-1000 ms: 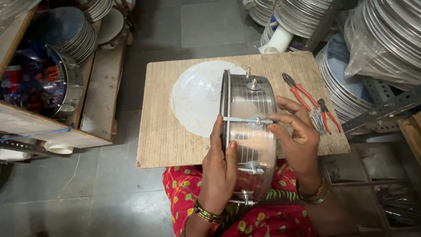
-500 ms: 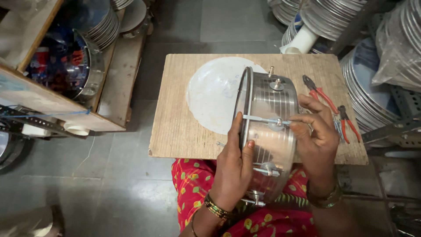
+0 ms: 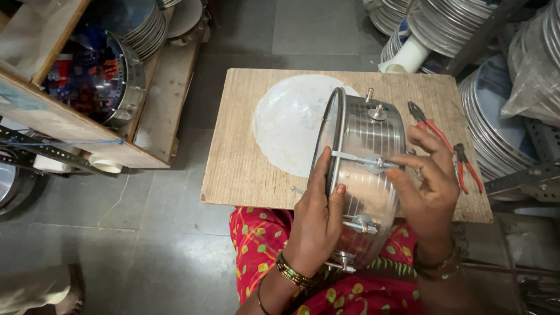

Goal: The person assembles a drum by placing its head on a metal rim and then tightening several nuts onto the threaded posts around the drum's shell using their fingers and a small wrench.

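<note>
A shiny steel drum shell (image 3: 366, 140) stands on its edge over a wooden board (image 3: 245, 151), leaning toward my lap. My left hand (image 3: 318, 216) grips the drum's metal hoop on its left side, thumb on the rim. My right hand (image 3: 429, 186) rests on the shell's right side, with its fingertips at a round lug and tension rod (image 3: 373, 161) on the shell. A white round drum skin (image 3: 289, 125) lies flat on the board behind the drum.
Red-handled pliers (image 3: 434, 131) and a second red-handled tool (image 3: 466, 166) lie on the board's right part. Stacks of metal rings (image 3: 496, 116) stand at the right and top. A wooden shelf (image 3: 76, 125) with a dark drum (image 3: 96, 73) is at the left.
The view has shifted so the board and drum sit further right. My hands stay on the drum; the right fingers have closed in on the lug.
</note>
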